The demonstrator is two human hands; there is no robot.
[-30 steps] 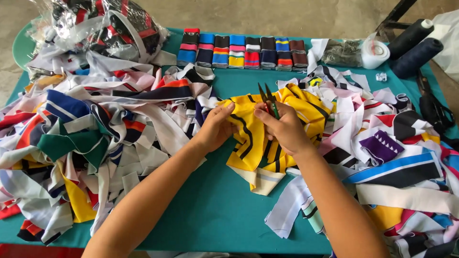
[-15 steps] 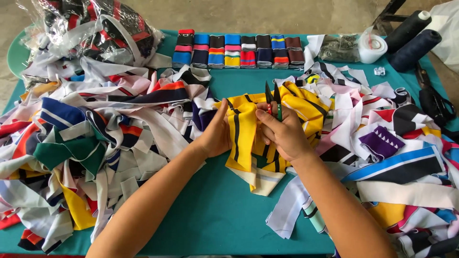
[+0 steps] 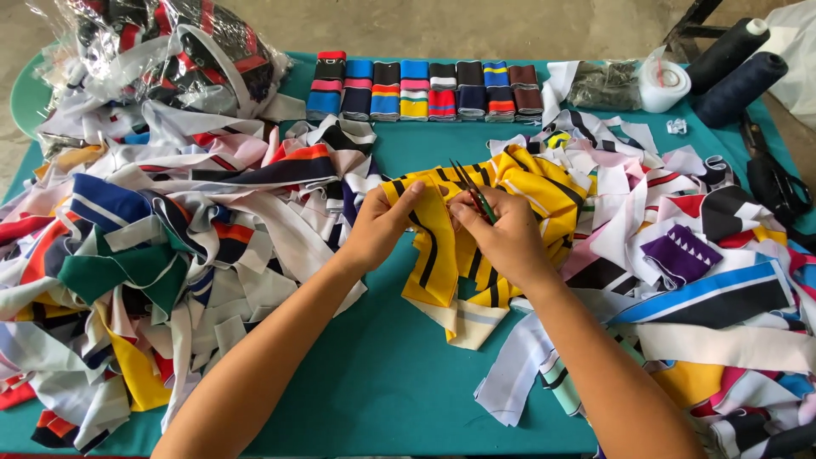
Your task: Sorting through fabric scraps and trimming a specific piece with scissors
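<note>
Yellow striped cloth [image 3: 459, 246] lies mid-table, between two scrap heaps. Left hand [image 3: 381, 225] pinches its upper edge; right hand [image 3: 501, 234] grips small snips [image 3: 470, 185] closed-fisted over it. Trimming under way; heaps beside the cloth remain unsorted.

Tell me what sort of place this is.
Probably a small garment or sewing workshop. A teal table is heaped with printed fabric strips, dark thread cones stand at the far corner, and the right hand works small snips on a yellow striped piece that the left hand holds.
</note>
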